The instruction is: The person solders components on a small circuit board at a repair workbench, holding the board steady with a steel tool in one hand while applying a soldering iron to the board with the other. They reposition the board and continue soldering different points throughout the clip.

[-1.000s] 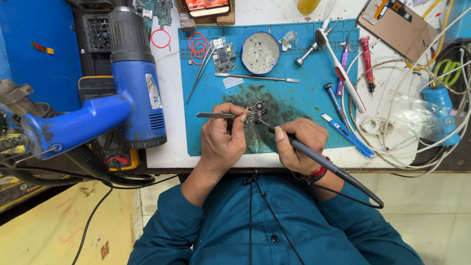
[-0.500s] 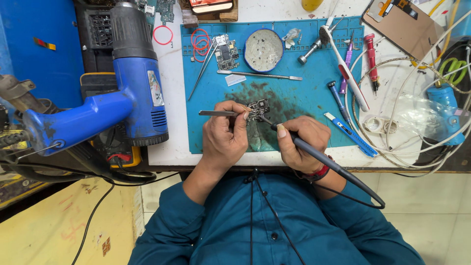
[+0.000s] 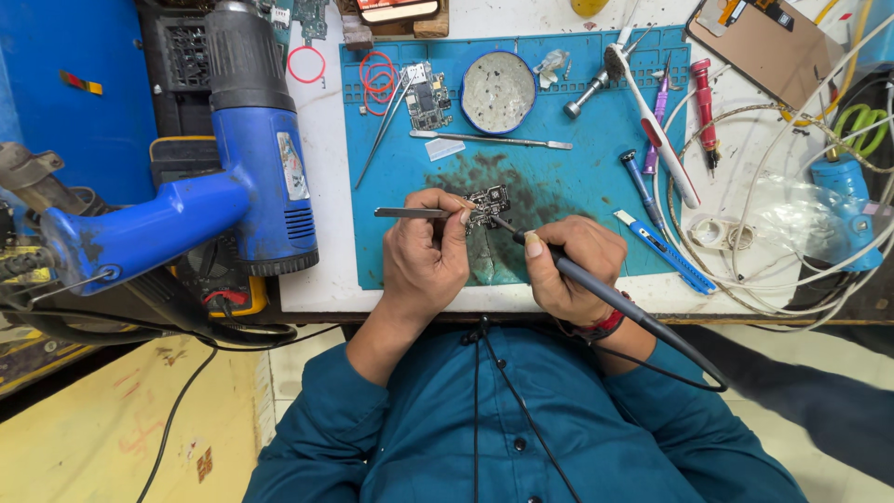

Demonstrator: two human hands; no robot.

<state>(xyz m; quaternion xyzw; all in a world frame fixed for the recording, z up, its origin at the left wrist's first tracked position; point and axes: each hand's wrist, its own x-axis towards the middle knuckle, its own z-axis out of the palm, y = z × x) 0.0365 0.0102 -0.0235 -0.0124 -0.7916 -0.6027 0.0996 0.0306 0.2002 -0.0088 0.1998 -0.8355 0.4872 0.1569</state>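
A small dark circuit board lies on the blue work mat near its front middle. My left hand grips metal tweezers whose tips rest at the board's left edge. My right hand holds a black soldering iron like a pen, its tip touching the board from the right. The iron's cable runs off past my right wrist, which wears a red band.
A big blue heat gun stands at the left of the table. On the mat's far part lie another circuit board, a round tin, a metal spatula, a red screwdriver and a toothbrush. White cables coil at right.
Both hands stay on the board. The view has shifted slightly; the iron's tip stays at the board's right side.
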